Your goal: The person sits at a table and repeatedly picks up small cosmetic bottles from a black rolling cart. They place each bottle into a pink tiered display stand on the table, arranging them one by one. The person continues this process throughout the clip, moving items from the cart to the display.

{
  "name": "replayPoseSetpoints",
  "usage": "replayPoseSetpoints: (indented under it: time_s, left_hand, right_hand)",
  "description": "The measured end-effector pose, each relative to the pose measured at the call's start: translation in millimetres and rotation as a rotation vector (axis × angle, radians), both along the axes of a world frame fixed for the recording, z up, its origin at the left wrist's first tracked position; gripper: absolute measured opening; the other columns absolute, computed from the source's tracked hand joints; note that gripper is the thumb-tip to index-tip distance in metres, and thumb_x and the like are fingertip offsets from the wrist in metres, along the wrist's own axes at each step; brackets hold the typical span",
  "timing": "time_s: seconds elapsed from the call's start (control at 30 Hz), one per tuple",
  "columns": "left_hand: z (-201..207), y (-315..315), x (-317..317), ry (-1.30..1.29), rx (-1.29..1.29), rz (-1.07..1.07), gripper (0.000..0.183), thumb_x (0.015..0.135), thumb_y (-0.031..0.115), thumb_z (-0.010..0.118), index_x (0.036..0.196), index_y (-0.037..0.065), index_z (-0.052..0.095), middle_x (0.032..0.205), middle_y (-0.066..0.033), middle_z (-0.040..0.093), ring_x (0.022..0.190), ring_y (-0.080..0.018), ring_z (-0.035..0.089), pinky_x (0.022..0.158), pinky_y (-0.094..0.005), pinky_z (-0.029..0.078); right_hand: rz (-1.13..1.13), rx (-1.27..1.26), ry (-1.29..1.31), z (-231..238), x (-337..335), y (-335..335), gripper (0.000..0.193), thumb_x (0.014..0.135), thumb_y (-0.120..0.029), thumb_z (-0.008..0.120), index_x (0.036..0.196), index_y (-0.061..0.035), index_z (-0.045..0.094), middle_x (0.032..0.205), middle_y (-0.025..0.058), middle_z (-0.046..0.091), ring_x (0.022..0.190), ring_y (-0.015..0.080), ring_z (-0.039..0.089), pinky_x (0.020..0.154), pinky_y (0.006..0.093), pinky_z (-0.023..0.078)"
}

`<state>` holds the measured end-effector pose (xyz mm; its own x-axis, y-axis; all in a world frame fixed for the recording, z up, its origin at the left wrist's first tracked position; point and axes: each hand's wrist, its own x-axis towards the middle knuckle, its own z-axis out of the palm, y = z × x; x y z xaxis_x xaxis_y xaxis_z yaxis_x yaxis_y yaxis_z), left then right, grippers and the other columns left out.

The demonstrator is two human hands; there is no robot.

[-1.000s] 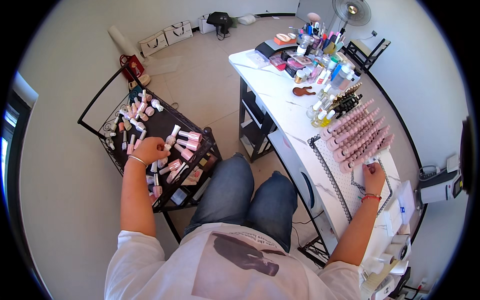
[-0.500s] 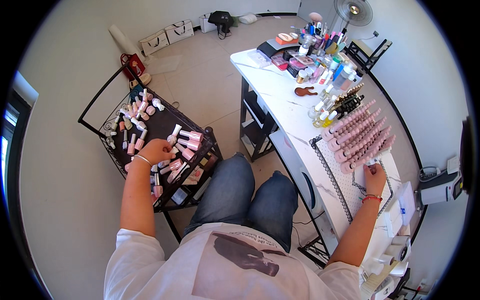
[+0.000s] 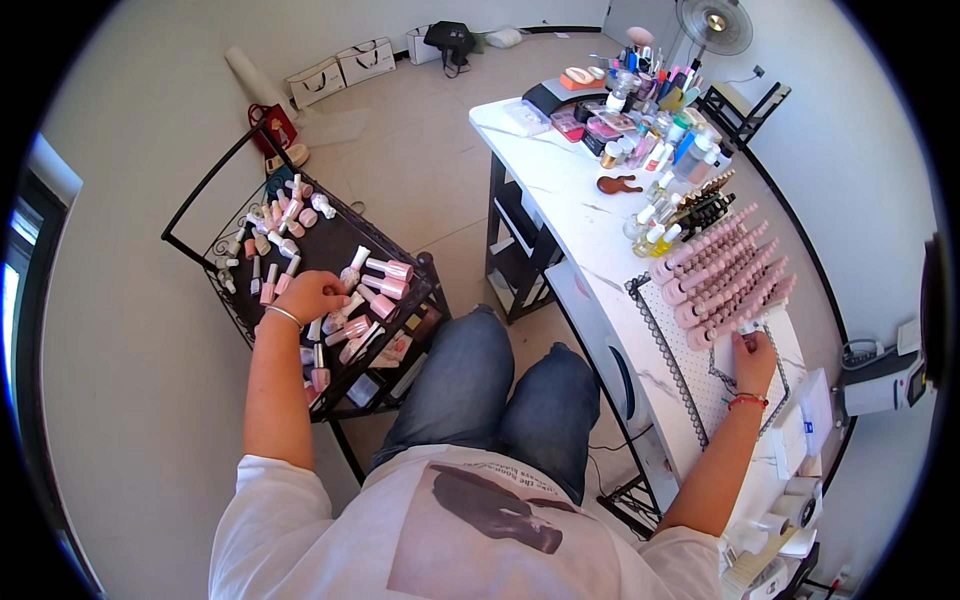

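My left hand (image 3: 308, 296) reaches down onto the black metal cart (image 3: 330, 245), fingers curled over pink nail polish bottles (image 3: 370, 285) lying scattered on its top. Whether it grips one I cannot tell. My right hand (image 3: 755, 358) rests on the white mat (image 3: 700, 385) on the white table (image 3: 570, 200), its fingers closed on a pink bottle at the near end of the rows of pink nail polish bottles (image 3: 725, 275) laid side by side.
Jars, brushes and small bottles (image 3: 650, 100) crowd the table's far end beside a fan (image 3: 715, 22). White boxes (image 3: 800, 435) lie near my right elbow. Paper bags (image 3: 340, 65) and a black bag (image 3: 450, 38) stand by the far wall. My knees sit between cart and table.
My left hand has shifted slightly over the cart's bottles. My right hand stays at the near end of the rows.
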<state>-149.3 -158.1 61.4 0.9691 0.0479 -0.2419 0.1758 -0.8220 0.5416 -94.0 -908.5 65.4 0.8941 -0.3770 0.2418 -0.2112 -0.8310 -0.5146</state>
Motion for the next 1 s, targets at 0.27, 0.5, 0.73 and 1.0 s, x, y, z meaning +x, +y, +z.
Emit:
replayPoseSetpoints:
  time_s: [0.27, 0.5, 0.73, 1.0]
  left_hand:
    - [2, -4, 2, 0.089, 0.02, -0.119, 0.024, 0.076, 0.016, 0.082, 0.095, 0.004, 0.073, 0.076, -0.0049, 0.068, 0.07, -0.0144, 0.062, 0.066, -0.0317, 0.049]
    - [10, 8, -2, -0.121, -0.018, 0.162, 0.026, 0.081, 0.024, 0.076, 0.095, 0.002, 0.073, 0.084, -0.0121, 0.071, 0.08, -0.0235, 0.068, 0.077, -0.0354, 0.054]
    - [-26, 90, -7, -0.137, 0.525, 0.758, 0.046, 0.09, 0.038, 0.059, 0.125, 0.007, 0.063, 0.12, -0.0267, 0.063, 0.11, -0.0452, 0.061, 0.097, -0.0512, 0.048]
    - [-106, 143, -21, -0.075, 0.485, 0.73, 0.051, 0.097, 0.042, 0.045, 0.137, 0.013, 0.055, 0.134, -0.0246, 0.056, 0.129, -0.0427, 0.049, 0.112, -0.0574, 0.031]
  right_hand:
    - [0.01, -0.006, -0.008, 1, 0, 2, 0.023, 0.085, -0.019, 0.074, 0.081, 0.0005, 0.064, 0.064, 0.006, 0.062, 0.057, 0.0162, 0.055, 0.057, 0.0317, 0.045]
    - [0.016, 0.021, -0.037, -3, -1, -3, 0.023, 0.085, -0.019, 0.074, 0.081, 0.0005, 0.063, 0.065, 0.0057, 0.061, 0.057, 0.0154, 0.054, 0.057, 0.0312, 0.045]
    - [0.028, 0.0, -0.049, -2, -6, -9, 0.023, 0.086, -0.02, 0.074, 0.081, 0.0002, 0.063, 0.064, 0.0051, 0.061, 0.056, 0.015, 0.054, 0.057, 0.031, 0.044]
    - [0.037, 0.058, -0.03, -4, -2, -8, 0.022, 0.087, -0.019, 0.073, 0.081, 0.0005, 0.064, 0.062, 0.003, 0.058, 0.054, 0.0124, 0.05, 0.053, 0.0299, 0.041]
